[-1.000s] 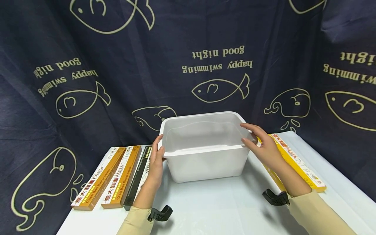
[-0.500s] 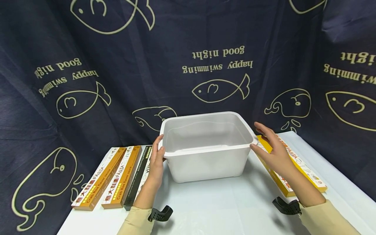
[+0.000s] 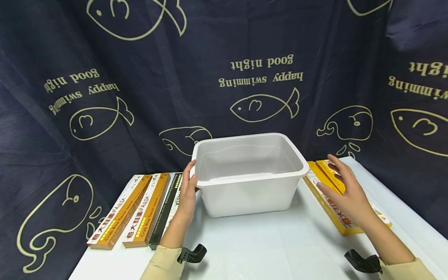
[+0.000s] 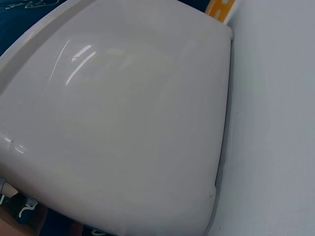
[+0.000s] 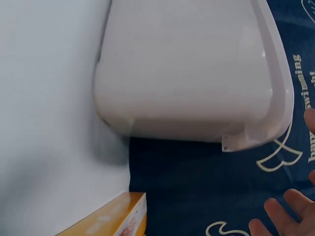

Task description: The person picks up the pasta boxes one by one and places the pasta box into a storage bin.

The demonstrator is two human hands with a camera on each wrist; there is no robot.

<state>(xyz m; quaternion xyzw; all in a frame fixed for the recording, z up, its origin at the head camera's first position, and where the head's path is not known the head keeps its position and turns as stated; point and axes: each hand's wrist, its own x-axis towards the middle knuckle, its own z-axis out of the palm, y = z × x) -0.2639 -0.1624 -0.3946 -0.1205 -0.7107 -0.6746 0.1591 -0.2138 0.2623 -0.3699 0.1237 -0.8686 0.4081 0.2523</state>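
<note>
A white plastic bin (image 3: 248, 198) stands upright on the white table (image 3: 252, 249), its inside bare. My left hand (image 3: 185, 196) holds the bin's left rim near the front corner, thumb in front and fingers along the side; in the left wrist view the bin's wall (image 4: 133, 113) fills most of the picture. Apart from the bin on the right, my right hand (image 3: 351, 196) hovers with spread fingers above two yellow pasta boxes, the nearer box (image 3: 344, 223) and the farther box (image 3: 323, 167). Its fingertips (image 5: 276, 214) show empty in the right wrist view.
Left of the bin lie two orange pasta boxes, an outer one (image 3: 120, 214) and an inner one (image 3: 147, 214), beside a black pasta box (image 3: 168, 212). My left forearm partly covers a white-faced part there. A dark blue curtain (image 3: 196, 77) with fish drawings hangs behind the table.
My right hand has let go of the bin's right rim and moved right, over the yellow boxes. My left hand and the bin have stayed put.
</note>
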